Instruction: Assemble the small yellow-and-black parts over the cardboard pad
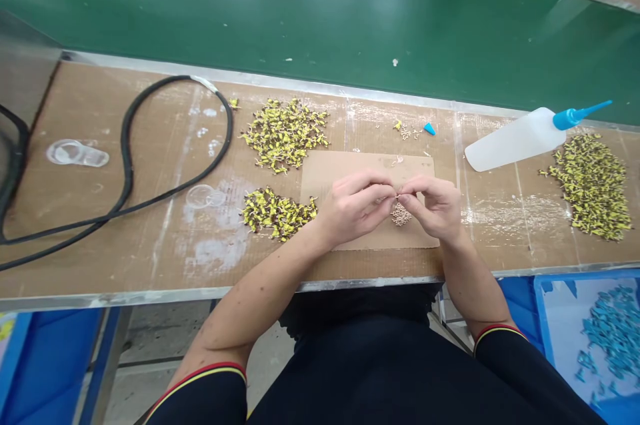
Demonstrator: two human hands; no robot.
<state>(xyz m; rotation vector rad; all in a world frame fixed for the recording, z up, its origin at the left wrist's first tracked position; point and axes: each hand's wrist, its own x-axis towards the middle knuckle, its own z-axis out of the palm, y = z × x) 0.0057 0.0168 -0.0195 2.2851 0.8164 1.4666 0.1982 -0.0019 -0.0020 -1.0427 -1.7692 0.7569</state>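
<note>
My left hand (356, 206) and my right hand (434, 204) meet fingertip to fingertip above a cardboard sheet (320, 175). Both are closed in a pinch, and what they hold between them is too small to make out. Just below the fingertips, a little heap of tiny pale pieces (401, 214) lies on the sheet. Left of the sheet are two piles of small yellow and dark parts, an upper one (285, 134) and a lower one (277, 213). A few pale bits (410, 134) and a blue cap (429, 128) rest beyond the sheet.
A white squeeze bottle (517, 140) with a blue nozzle lies to the right, beside another yellow pile (593, 185). A black cable (127, 145) loops over the left side near clear plastic pieces (77, 153). Below the table's right edge, a bin (555, 325) holds blue parts.
</note>
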